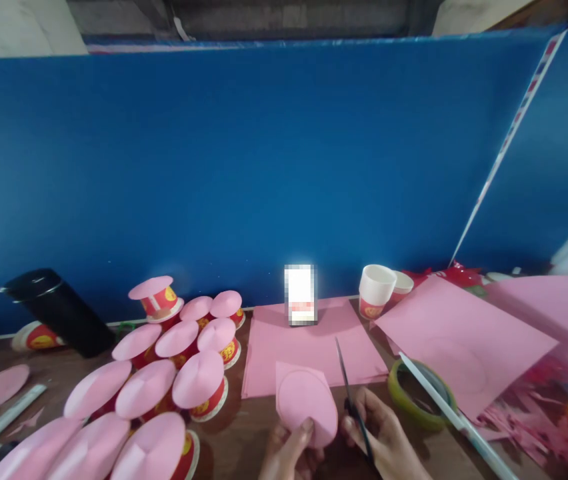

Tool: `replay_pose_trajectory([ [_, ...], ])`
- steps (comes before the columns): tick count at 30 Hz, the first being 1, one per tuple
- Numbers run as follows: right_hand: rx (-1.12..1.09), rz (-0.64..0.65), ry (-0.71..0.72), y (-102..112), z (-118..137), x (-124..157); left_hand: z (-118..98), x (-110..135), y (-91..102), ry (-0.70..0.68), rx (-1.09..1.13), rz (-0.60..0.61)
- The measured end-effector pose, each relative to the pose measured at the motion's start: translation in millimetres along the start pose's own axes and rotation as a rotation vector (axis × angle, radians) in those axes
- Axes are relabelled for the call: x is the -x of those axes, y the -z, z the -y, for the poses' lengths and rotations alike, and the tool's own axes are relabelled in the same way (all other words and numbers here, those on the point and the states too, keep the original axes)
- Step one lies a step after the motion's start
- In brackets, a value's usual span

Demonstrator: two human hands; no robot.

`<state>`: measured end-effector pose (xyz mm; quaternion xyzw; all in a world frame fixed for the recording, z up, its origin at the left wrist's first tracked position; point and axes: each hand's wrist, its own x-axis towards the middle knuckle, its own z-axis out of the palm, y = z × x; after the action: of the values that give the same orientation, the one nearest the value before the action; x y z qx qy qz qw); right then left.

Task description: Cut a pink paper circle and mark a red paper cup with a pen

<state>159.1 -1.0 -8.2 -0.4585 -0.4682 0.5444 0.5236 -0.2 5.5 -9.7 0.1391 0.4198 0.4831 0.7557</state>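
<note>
"What takes up most of my feed?"

"From my remote seat I see a blue partition [284,167], with a brown table [244,427] in front of it."

"And on the table?"

"Large pink sheets [464,333] overlap on the right, and a pink stack [269,347] lies flat in the middle, near the partition. On the left I have rows of red cups topped with pink discs [197,380], and behind them a leaning black cylinder [57,310]."

"The hands?"

"The left hand [287,453] pinches, thumb on top and fingers beneath. The right hand [387,433] is curled around a handle, fingers bent in rather than spread."

"Anything beside them?"

"A greenish tape roll [421,393], just past the right hand, with a pale blade-like strip [431,390] across it."

"So what is each one gripping?"

"The left has a rounded pink piece [307,400] by its near edge, one square corner showing at the far left, in front of the stack. The right has dark scissors [347,387], tips pointing away, just beside the piece. Whether the blades are parted, I can't tell."
</note>
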Motion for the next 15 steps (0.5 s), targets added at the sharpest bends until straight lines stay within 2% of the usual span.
replay_pose_trajectory([
  [2,0.025,-0.017,0.023,-1.4,0.6,-0.2,-2.8,2.0,-6.1,-0.035,0.060,0.010],
  [4,0.032,-0.048,0.064,-3.9,1.8,-0.9,-5.3,3.8,-9.8,-0.075,0.092,0.079],
  [10,0.006,-0.070,0.091,-5.4,-0.1,-3.6,-7.9,6.7,-10.7,-0.108,0.032,0.210],
  [15,-0.027,-0.063,0.090,-5.2,-5.0,-2.5,-8.6,8.6,-11.6,-0.116,0.023,0.220],
])
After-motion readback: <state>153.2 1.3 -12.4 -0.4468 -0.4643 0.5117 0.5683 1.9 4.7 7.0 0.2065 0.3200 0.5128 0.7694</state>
